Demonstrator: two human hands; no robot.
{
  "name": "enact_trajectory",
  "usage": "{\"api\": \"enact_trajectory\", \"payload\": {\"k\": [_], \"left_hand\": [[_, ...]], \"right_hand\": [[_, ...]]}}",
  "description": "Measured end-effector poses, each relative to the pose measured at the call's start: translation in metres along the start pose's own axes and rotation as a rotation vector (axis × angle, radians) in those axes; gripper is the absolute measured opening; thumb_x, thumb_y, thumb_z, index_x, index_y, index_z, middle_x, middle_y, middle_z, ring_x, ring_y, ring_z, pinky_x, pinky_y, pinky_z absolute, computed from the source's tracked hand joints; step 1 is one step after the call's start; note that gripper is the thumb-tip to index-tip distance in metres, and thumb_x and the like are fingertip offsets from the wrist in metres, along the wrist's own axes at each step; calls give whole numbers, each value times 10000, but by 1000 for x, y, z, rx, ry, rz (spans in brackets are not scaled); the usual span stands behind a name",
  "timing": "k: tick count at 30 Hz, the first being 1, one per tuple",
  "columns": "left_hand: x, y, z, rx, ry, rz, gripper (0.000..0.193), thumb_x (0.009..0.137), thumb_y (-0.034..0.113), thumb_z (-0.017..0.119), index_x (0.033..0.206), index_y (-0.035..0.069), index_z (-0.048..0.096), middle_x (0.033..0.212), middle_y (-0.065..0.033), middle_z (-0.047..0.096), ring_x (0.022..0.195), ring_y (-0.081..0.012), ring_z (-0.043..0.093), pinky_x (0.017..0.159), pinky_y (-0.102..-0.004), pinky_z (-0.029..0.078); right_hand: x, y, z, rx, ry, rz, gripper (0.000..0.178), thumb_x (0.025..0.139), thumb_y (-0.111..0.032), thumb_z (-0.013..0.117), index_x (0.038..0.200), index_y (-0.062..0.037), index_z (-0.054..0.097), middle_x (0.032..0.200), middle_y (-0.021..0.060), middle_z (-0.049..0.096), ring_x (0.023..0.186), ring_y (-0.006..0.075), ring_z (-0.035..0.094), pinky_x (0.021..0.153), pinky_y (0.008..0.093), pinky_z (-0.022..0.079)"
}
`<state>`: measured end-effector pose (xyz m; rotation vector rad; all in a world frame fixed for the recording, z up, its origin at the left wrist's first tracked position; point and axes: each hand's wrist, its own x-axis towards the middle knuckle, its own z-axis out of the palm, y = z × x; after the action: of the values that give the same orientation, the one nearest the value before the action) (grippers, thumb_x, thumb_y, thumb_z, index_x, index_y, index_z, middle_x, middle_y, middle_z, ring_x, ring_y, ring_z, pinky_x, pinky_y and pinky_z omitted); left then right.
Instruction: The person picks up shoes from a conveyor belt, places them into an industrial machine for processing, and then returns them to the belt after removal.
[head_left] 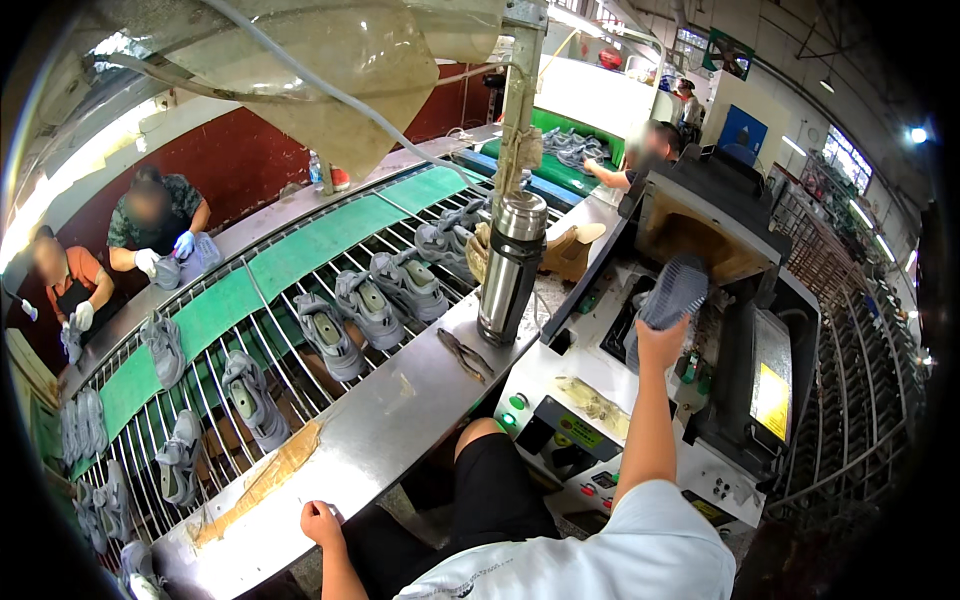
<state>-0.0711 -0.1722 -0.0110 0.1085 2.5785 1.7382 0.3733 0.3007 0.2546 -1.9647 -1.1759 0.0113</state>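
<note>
My right hand [662, 343] is closed round one end of a grey shoe [678, 290], its ridged sole turned up toward me. It holds the shoe over the bed of an open machine [600, 385], beneath a raised dark lid [715, 215]. My left hand [321, 523] is closed at the near edge of the metal ledge [400, 420]. Whether anything small is in its fingers I cannot make out. Several grey shoes, one of them a laced shoe [258, 400], rest on the roller conveyor left of the ledge.
A steel thermos [512, 270] stands on the ledge beside a metal post [520, 100]. Pliers-like tool [465, 355] lies near it. A green belt [290, 275] runs along the rollers. Two co-workers [155, 220] handle shoes across the conveyor; another person [645, 150] is farther back. Wire racks [850, 380] stand right.
</note>
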Motion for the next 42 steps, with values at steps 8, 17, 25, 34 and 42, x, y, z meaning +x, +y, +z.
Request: {"api": "enact_trajectory", "payload": {"k": [8, 17, 25, 34, 42], "left_hand": [[8, -30, 6, -105, -134, -4, 174, 840, 96, 538, 705, -4, 582, 628, -104, 566, 561, -197, 515, 546, -343, 429], [-134, 195, 69, -761, -1287, 218, 751, 835, 185, 687, 1446, 66, 268, 1375, -137, 449, 1295, -238, 413, 1075, -419, 316], [-42, 200, 9, -1157, -632, -298, 661, 774, 260, 699, 1316, -1, 426, 1253, -156, 549, 1126, -296, 566, 987, -428, 449], [25, 111, 58, -107, -150, 219, 887, 578, 136, 807, 1340, 13, 370, 1273, -192, 458, 1201, -341, 453, 1020, -389, 359], [118, 134, 137, -78, 5, 138, 916, 584, 214, 806, 1352, -2, 357, 1317, -207, 436, 1230, -356, 434, 1035, -397, 352]], "right_hand": [[-69, 84, -15, 907, 66, -49, 1044, 553, -21, 625, 1475, -28, 134, 1429, 208, 278, 1267, 365, 365, 1040, 373, 306], [-188, 42, -17, 1556, -1169, 342, 731, 501, -82, 543, 1226, -4, 489, 1096, 136, 611, 1022, 330, 591, 935, 427, 480], [-329, -103, -10, 806, -1947, -606, 746, 843, -242, 669, 1431, 17, 290, 1355, 185, 467, 1249, 260, 469, 1039, 366, 359], [-389, -27, 11, 309, -2009, -926, 521, 832, -278, 649, 1276, -39, 521, 1058, 158, 665, 965, 291, 642, 858, 362, 488], [-365, 41, 21, 176, -1908, -556, 419, 821, -208, 668, 1184, -20, 582, 987, 118, 672, 895, 215, 651, 805, 318, 510]]}}
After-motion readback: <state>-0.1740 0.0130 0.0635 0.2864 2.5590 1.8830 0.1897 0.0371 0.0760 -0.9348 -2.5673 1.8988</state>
